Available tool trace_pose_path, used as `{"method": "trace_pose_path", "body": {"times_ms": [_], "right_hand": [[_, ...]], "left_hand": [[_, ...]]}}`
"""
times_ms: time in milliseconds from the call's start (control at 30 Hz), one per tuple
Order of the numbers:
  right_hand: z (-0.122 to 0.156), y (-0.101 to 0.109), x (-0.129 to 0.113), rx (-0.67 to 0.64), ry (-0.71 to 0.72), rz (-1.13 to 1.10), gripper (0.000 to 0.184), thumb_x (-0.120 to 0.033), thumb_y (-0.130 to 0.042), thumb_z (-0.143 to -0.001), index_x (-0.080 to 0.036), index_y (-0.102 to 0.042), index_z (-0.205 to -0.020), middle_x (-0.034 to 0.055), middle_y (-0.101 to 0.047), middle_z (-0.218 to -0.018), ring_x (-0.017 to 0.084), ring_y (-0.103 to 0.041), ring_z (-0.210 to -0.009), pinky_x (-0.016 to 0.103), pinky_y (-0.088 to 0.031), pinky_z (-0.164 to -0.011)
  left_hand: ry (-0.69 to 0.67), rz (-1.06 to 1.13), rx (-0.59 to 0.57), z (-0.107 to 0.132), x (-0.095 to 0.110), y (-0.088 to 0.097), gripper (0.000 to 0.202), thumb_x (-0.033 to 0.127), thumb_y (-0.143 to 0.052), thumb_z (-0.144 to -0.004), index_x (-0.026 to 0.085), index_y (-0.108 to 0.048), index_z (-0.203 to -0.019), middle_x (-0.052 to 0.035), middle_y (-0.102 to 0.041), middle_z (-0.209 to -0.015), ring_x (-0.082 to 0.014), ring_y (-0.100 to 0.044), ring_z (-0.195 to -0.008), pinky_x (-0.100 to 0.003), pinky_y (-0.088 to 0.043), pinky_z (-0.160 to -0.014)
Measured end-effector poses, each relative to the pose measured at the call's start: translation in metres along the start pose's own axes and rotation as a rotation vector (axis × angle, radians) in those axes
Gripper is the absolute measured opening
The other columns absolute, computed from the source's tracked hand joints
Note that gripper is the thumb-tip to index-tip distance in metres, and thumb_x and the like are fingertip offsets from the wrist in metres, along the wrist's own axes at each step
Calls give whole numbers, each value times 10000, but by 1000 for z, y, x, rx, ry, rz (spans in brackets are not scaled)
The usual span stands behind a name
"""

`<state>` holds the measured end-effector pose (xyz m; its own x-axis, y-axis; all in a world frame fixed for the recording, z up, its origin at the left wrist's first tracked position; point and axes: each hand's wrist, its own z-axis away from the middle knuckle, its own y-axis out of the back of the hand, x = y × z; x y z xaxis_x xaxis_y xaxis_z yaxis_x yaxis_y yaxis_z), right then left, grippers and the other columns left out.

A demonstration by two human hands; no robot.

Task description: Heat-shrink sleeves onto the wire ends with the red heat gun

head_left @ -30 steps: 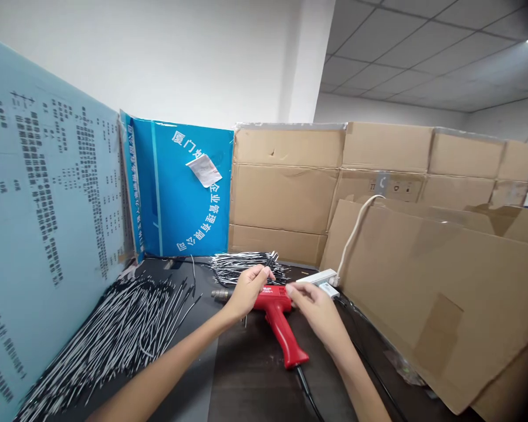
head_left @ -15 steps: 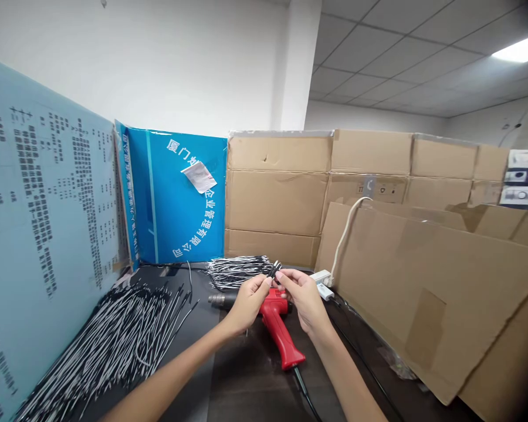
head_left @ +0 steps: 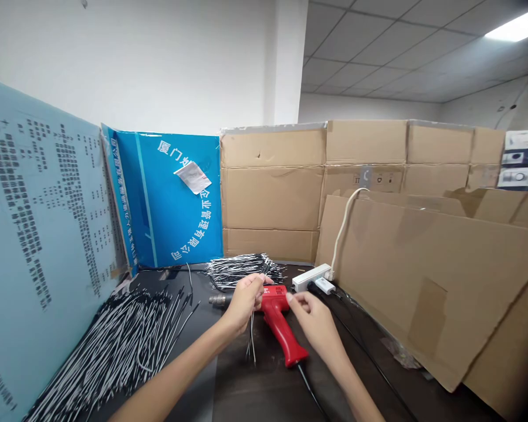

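Observation:
My left hand [head_left: 246, 302] is closed around a few thin wires [head_left: 252, 340]. Their white lengths hang below the fingers and their dark ends stick up above them. To the right, my right hand [head_left: 314, 319] is apart from the wires, its fingers loosely curled with a gap at the thumb; nothing shows in it. A red heat gun [head_left: 281, 328] lies on the table behind and between both hands, its metal nozzle [head_left: 219, 300] pointing left. Just beyond the left hand lies a bundle of black-and-white wires [head_left: 233, 271].
A large heap of black-and-white wires [head_left: 114, 346] covers the table's left side. A white power strip [head_left: 312, 276] with plugs stands at the back right. Cardboard panels [head_left: 273, 199] and a blue board [head_left: 176, 205] wall off the back; a cable [head_left: 369, 363] runs along the right.
My right hand has let go of the wire ends and moved right and down. My left hand still holds the wires, whose lower ends now show beneath it. The view has shifted slightly.

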<state>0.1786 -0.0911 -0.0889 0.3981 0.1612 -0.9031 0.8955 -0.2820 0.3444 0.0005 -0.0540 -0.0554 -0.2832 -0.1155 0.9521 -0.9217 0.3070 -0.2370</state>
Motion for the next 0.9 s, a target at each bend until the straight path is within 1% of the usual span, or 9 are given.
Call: {"method": "trace_pose_path", "body": {"times_ms": [33,100,200,267,367,467,533,733,900], "right_hand": [[5,0,8,-19,-9,150,408,-600,-599,-852,-202,-682,-816,83,-719,-842,256,-659,-784,338,-468,-704],[14,-1,21,-96,-50,358,434,-627,-576,-846,-205,-656,-782,103,-719,-886,277,-660,-819,339,-439,-692],[19,-9,29,-207,-105,466,473,-658,-517,-865,-205,-634,-797,115,-720,-904,288,-667,-813,325,-398,-638],[18,-13,27,-256,-123,461,465,-653,-512,-869,-209,-630,-801,105,-725,-873,285,-673,-791,313,-377,-610],[12,-16,20,-305,-131,462,444,-643,-557,-845,-211,-625,-767,105,-734,-849,289,-681,-771,301,-361,-586],[6,-17,17,-314,-132,494,458,-650,-576,-827,-208,-607,-710,119,-736,-834,290,-679,-738,301,-347,-568],[2,-17,19,-309,-139,483,451,-640,-590,-821,-207,-594,-694,116,-733,-812,279,-672,-713,298,-339,-560],[-8,-21,35,-349,-160,348,459,-639,-710,-717,-195,-597,-686,60,-693,-712,217,-620,-636,268,-310,-516],[-12,-25,35,-369,-212,207,412,-558,-743,-701,-183,-583,-645,5,-607,-594,163,-543,-556,251,-288,-495]], "left_hand": [[-6,-12,3,-1,0,1,387,524,-651,-838,139,-660,-874,93,-300,-562,-56,-198,-459,-179,-159,-429],[-33,-41,8,-3,0,4,408,534,-637,-854,131,-674,-902,87,-308,-566,-60,-209,-467,-182,-154,-427],[-70,-63,11,-6,-3,7,451,561,-609,-879,124,-687,-960,78,-327,-582,-62,-223,-476,-188,-156,-427],[-89,-44,11,-6,-4,8,466,574,-605,-883,127,-689,-984,76,-328,-589,-61,-225,-477,-190,-155,-428],[-128,24,1,-4,-1,8,454,575,-614,-886,142,-680,-1008,75,-333,-599,-59,-228,-482,-189,-174,-438],[-174,76,6,-3,3,7,426,566,-617,-893,154,-667,-986,79,-327,-586,-58,-229,-479,-187,-193,-445],[-196,95,22,-3,3,7,416,565,-615,-896,157,-662,-961,80,-319,-575,-58,-224,-474,-188,-188,-440],[-279,77,68,-4,2,6,397,545,-598,-919,157,-666,-965,75,-312,-583,-64,-251,-493,-190,-226,-457],[-363,54,101,-5,6,8,357,507,-579,-945,160,-661,-958,68,-316,-591,-70,-275,-507,-200,-249,-476]]}}
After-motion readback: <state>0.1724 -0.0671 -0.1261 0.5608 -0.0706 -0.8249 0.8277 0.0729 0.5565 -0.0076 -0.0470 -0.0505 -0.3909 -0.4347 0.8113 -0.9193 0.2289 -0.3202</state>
